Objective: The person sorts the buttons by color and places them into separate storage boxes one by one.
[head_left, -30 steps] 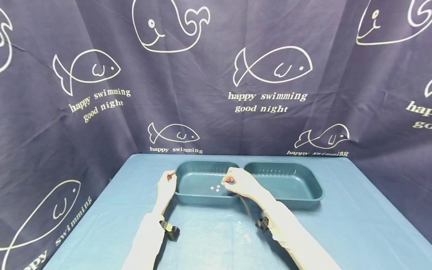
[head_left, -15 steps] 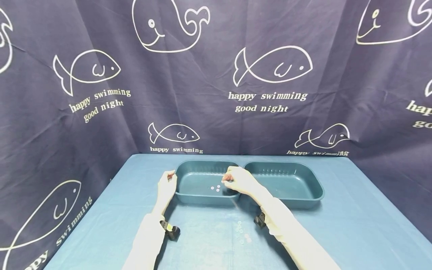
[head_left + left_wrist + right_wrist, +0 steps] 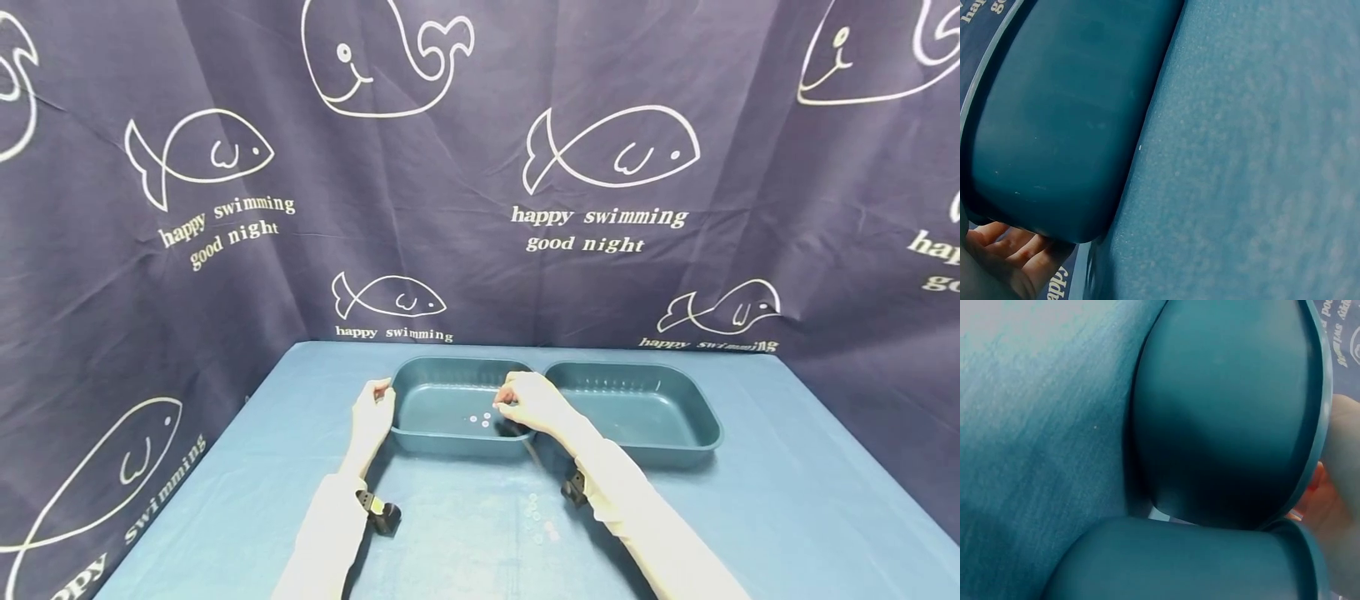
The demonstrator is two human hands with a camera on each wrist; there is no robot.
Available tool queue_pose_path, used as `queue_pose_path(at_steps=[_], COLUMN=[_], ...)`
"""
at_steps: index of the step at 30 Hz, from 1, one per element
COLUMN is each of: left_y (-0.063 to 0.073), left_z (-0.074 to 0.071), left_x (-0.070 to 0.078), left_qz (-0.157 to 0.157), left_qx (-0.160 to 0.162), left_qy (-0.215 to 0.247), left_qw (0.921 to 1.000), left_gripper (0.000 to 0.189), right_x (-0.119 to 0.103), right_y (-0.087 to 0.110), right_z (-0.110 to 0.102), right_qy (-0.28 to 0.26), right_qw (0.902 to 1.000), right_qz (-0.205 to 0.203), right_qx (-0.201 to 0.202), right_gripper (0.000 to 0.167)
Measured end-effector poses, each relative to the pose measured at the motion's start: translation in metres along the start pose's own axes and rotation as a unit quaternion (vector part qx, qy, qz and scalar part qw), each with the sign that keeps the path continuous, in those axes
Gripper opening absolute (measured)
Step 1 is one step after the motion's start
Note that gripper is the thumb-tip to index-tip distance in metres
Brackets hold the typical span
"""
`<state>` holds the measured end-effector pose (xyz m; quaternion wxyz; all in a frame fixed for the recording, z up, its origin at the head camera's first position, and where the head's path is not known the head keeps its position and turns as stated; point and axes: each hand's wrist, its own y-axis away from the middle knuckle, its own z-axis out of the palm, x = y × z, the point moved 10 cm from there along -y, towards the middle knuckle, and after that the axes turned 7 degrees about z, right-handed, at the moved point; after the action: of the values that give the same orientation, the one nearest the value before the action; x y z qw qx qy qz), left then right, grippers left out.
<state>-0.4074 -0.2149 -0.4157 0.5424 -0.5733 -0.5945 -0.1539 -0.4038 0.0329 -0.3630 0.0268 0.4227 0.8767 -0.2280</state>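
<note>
Two teal plastic trays stand side by side in the head view. My left hand [image 3: 372,408] holds the left end of the left tray [image 3: 457,442]; in the left wrist view its fingers [image 3: 1019,250] lie against the tray's outer end wall. Over the right end of that same tray, my right hand [image 3: 536,402] has thumb and fingers pinched together, with a tiny whitish round piece [image 3: 496,406] at the tips. Several small pale discs [image 3: 485,423] lie on the tray floor just left of these fingertips. In the right wrist view the tray rims hide the fingertips.
The right tray [image 3: 693,454] sits close beside the left one, under my right forearm. Several clear discs [image 3: 533,504] and a pinkish piece [image 3: 551,530] lie on the blue tablecloth [image 3: 450,533] between my forearms. A dark printed curtain [image 3: 480,167] hangs behind the table.
The head view has shifted slightly. My right hand stays over the left tray with its fingertips pinched, and its wrist has moved a little to the left. The left hand keeps its place.
</note>
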Motion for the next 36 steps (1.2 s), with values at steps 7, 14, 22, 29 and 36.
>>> queue_pose_path(at_steps=[7, 14, 22, 29, 36], left_y=[0.0006, -0.0002, 0.0007, 0.0007, -0.0006], left_z=[0.0002, 0.001, 0.0008, 0.0, 0.0004], left_x=[0.0005, 0.0007, -0.0002, 0.0017, 0.0002], left_qz=[0.001, 0.001, -0.003, 0.006, 0.003], left_qx=[0.002, 0.001, -0.003, 0.003, 0.005], left_qy=[0.004, 0.003, -0.002, 0.003, 0.005], left_qw=[1.0, 1.0, 1.0, 1.0, 1.0], left_gripper=[0.026, 0.027, 0.027, 0.026, 0.027], right_x=[0.0012, -0.0002, 0.0003, -0.0009, -0.0002], right_y=[-0.0008, -0.0001, -0.0018, -0.0011, -0.0014], right_z=[0.0008, -0.0002, 0.0006, 0.0004, 0.0019], right_qy=[0.006, 0.021, 0.034, 0.034, 0.027], right_qw=[1.0, 0.9994, 0.999, 0.9989, 0.999], right_qz=[-0.001, -0.015, -0.015, -0.015, -0.02], right_qx=[0.007, 0.022, 0.025, 0.027, 0.029], right_gripper=[0.007, 0.007, 0.008, 0.008, 0.009])
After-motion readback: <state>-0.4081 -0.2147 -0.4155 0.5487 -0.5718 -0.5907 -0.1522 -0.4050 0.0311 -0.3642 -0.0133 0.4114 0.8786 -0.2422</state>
